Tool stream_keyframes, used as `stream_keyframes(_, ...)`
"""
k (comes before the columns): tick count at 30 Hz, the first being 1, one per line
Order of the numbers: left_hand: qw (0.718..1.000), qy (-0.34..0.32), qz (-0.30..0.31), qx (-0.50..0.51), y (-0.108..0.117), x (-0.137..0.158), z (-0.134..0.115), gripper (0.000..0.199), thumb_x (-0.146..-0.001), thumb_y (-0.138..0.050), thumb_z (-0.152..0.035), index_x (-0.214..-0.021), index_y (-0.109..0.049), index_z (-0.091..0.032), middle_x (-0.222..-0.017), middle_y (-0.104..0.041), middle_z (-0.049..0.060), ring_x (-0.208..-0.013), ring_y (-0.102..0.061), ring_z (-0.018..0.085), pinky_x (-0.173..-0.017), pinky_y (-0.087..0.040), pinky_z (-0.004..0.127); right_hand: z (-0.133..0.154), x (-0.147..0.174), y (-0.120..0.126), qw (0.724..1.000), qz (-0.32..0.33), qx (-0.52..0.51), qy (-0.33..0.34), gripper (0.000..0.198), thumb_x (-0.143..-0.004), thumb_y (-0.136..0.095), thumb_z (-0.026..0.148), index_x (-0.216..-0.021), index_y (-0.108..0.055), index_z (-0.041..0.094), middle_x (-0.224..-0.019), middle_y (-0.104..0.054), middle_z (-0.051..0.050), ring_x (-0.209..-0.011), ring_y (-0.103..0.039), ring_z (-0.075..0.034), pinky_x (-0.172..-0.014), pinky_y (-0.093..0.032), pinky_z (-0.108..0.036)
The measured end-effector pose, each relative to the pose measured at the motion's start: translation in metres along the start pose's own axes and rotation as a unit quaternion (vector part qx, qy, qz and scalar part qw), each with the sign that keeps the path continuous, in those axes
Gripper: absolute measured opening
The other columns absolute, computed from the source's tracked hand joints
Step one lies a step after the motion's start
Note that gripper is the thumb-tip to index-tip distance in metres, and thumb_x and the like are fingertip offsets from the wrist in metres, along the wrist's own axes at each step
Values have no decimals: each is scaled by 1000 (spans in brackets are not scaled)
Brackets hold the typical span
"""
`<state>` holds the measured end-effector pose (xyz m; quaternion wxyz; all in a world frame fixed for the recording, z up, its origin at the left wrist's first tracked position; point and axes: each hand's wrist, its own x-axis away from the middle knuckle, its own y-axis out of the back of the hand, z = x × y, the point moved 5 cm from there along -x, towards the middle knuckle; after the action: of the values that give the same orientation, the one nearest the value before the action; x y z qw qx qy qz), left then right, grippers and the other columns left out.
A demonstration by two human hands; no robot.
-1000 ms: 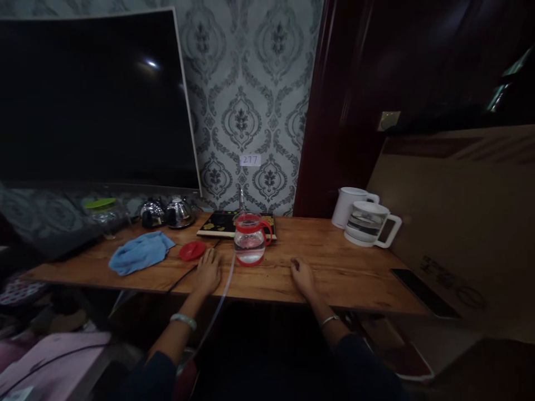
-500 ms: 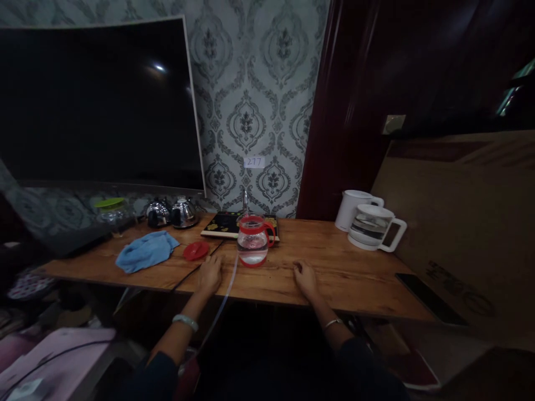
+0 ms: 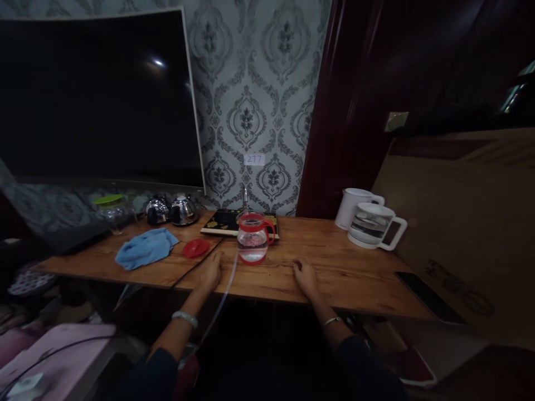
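Note:
My left hand rests flat on the wooden table, fingers spread, holding nothing. My right hand also lies on the table, empty, to the right. Between and just beyond them stands a glass jug with a red rim and handle, holding some water. Its red lid lies left of it, near my left hand. A clear tube runs from the jug down past the table's front edge.
A blue cloth lies at the left. Two metal teapots, a green-lidded jar and a dark tea tray stand at the back below a large screen. Two white kettles and a phone are on the right.
Both hands stay resting on the table. Only the camera view has shifted slightly.

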<state>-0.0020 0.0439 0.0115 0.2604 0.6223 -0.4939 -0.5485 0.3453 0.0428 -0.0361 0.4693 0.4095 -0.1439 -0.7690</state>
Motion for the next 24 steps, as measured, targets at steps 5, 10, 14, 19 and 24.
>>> stream_keyframes(5, 999, 8, 41, -16, 2, 2, -4, 41, -88, -33, -10, -122, -57, -13, -122, -63, 13, -114, -58, 21, -97, -44, 33, -1, 0, 0, 1000, 3, 1, -1, 27, -78, -48, 14, -91, -71, 17, -95, -71, -8, -92, -63, -20, -87, -46, -29)
stream_keyframes(10, 995, 50, 86, -18, 2, 3, -2, 42, -90, -34, -12, -125, -55, -18, -114, -68, 10, -105, -63, 21, -90, -46, 33, -1, 1, 1, 1000, 4, -4, -4, 28, -79, -47, 15, -93, -71, 18, -95, -72, -7, -91, -64, -20, -85, -47, -29)
stream_keyframes(14, 997, 41, 67, 3, 2, 2, -3, 44, -90, -34, -12, -129, -51, -17, -118, -66, 10, -108, -61, 21, -91, -46, 32, -1, 2, 2, 1000, 5, -4, -4, 28, -79, -47, 17, -93, -71, 18, -96, -72, -8, -93, -63, -20, -86, -47, -30)
stream_keyframes(19, 1000, 11, 24, 2, 6, 2, -7, 49, -86, -33, -5, -130, -51, -17, -122, -59, 10, -111, -57, 20, -94, -44, 30, -3, 1, 0, 1000, 7, -4, -8, 28, -80, -46, 19, -93, -71, 15, -96, -72, -10, -92, -64, -21, -86, -47, -31)
stream_keyframes(24, 999, 4, 37, -17, 5, 2, -9, 46, -86, -33, -6, -127, -53, -16, -115, -59, 11, -103, -57, 21, -90, -45, 32, -5, 1, -2, 1000, 8, -7, -9, 27, -80, -46, 18, -93, -70, 17, -95, -72, -8, -91, -64, -20, -85, -48, -30)
